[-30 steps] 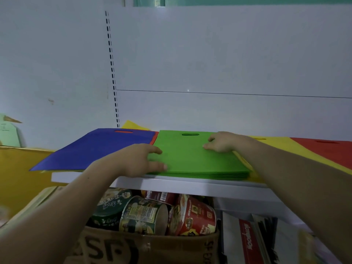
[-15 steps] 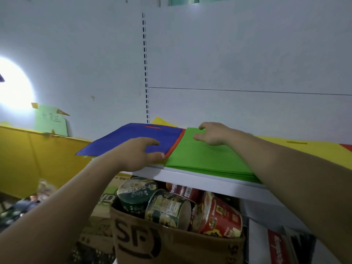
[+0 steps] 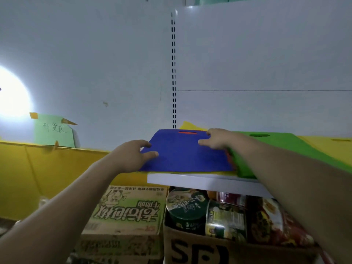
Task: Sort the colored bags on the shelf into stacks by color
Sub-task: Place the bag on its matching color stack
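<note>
while left hand holds blue bag, box reads "sf".

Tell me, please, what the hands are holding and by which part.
The blue bag: left hand grips its left edge; right hand rests on its right side.

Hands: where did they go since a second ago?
Both hands left the green stack and moved left onto the blue bag. The left hand now touches its left edge; the right hand rests on its right side. The green stack stays on the shelf beside the blue bag.
</note>
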